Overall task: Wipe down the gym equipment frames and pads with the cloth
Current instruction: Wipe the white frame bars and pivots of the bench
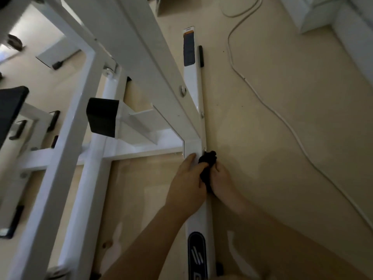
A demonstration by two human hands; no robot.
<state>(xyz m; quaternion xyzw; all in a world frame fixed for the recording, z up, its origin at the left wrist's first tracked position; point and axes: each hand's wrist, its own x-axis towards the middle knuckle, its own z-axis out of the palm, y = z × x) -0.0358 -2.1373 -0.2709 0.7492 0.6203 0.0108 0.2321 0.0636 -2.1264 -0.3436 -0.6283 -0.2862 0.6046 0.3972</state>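
A white steel gym frame (141, 57) fills the left and middle of the head view, with a long white base bar (193, 93) lying on the floor. A bunched black cloth (207, 162) sits against the right side of that bar, near the joint where a slanted beam meets it. My right hand (222, 178) grips the cloth from the right. My left hand (187, 178) lies on top of the bar with fingers stretched forward, its thumb side touching the cloth. A black pad (103, 116) sits on the frame further left.
A white cable (262, 102) snakes across the beige floor to the right of the bar. White furniture (323, 15) stands at the top right. Another black pad (10, 110) shows at the left edge. Frame tubes crowd the left half.
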